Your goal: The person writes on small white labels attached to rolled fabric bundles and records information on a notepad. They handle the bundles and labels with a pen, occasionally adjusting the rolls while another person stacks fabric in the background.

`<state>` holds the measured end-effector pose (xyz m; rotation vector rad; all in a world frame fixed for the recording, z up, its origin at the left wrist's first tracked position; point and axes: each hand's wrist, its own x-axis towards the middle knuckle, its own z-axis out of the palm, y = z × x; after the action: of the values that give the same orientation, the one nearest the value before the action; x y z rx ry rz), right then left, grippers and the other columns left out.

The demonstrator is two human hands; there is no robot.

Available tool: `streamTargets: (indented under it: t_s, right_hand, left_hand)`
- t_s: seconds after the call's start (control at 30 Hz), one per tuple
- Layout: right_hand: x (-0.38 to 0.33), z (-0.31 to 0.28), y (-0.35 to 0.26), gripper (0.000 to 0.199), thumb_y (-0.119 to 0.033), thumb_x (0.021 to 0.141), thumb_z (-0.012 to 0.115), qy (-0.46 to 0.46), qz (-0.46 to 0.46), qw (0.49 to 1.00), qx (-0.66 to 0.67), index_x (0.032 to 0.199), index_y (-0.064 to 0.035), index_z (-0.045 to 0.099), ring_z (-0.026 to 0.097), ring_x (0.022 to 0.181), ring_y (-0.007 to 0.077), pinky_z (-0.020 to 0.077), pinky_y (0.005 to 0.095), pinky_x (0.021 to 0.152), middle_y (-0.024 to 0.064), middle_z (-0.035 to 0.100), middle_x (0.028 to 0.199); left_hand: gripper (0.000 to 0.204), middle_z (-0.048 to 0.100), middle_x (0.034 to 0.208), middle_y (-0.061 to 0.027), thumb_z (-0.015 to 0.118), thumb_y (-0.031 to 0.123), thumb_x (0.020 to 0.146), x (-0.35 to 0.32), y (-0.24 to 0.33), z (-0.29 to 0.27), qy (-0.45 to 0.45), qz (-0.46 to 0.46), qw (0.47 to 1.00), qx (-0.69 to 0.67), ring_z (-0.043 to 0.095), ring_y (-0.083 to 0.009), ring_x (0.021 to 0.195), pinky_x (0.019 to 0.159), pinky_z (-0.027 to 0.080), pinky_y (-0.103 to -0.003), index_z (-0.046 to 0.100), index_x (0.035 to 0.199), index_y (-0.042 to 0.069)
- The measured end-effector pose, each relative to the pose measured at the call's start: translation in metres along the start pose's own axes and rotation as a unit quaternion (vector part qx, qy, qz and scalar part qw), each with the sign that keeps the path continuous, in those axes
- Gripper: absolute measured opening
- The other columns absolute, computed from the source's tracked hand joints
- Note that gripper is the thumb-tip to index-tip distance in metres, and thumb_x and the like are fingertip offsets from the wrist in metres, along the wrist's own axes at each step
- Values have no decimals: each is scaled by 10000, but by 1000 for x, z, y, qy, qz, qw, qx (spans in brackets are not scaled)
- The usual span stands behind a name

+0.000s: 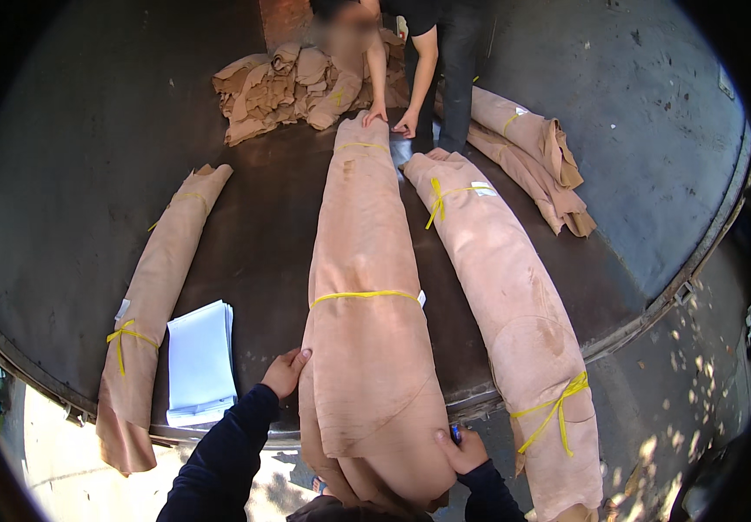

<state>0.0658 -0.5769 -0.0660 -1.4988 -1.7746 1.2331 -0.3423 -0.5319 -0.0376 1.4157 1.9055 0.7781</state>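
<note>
Feeding the middle tan roll [367, 287] lengthwise into the dark drum [88, 174] between 2 other rolls, left hand [286, 371] flat against its side, right hand [460, 448] cupped on its near end around a small blue thing; next, probably a joint shove inward.

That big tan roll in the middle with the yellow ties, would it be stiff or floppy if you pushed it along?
Probably floppy: the middle roll sags over the platform edge near the right hand. Likely heavy, since the left hand and another person's hands are on it too. It may roll sideways, being rounded, though the yellow ties hold it together.
</note>
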Motion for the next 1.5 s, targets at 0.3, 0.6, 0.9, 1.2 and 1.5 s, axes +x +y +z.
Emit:
streamTargets:
  t_s: [0.3,0.6,0.9,1.2,1.5]
  right_hand:
    - [15,8,-25,307,-281,907,702,-93,34,971,216,1004,10,712,638,733,107,504,305,659,73,702,784]
    - [30,71,-194,516,-471,859,661,-197,-268,937,-104,667,8,677,650,621,416,549,459,620,238,616,624]
    - [52,114,-209,446,-450,888,606,-286,-323,884,-179,687,-66,713,660,549,336,555,437,549,155,647,598]
    - [87,106,-186,306,-293,879,616,-498,-357,789,-45,829,-21,745,702,778,318,552,415,763,183,721,861]
    - [181,25,-144,304,-304,905,693,-509,-252,805,170,876,-2,692,682,618,203,527,307,612,93,697,705]
  left_hand:
    - [846,556,1352,-229,604,496,948,-47,39,37,45,-9,986,-163,534,-266,1253,1062,415,-334,292,1483,-80]
    - [590,664,1143,-135,705,391,909,-22,-30,-101,-235,-52,964,-111,622,-173,1047,928,491,-302,577,1281,-48]
    - [593,631,1202,-241,745,336,809,46,121,-55,44,189,975,104,625,-374,1087,955,484,-422,587,1242,-38]
    - [538,578,1187,-151,804,301,723,73,161,-5,131,59,941,307,564,-338,1107,955,471,-410,599,1139,27]
    - [394,587,1238,-154,716,118,713,74,153,15,182,122,931,292,575,-340,1069,945,478,-403,635,1088,26]
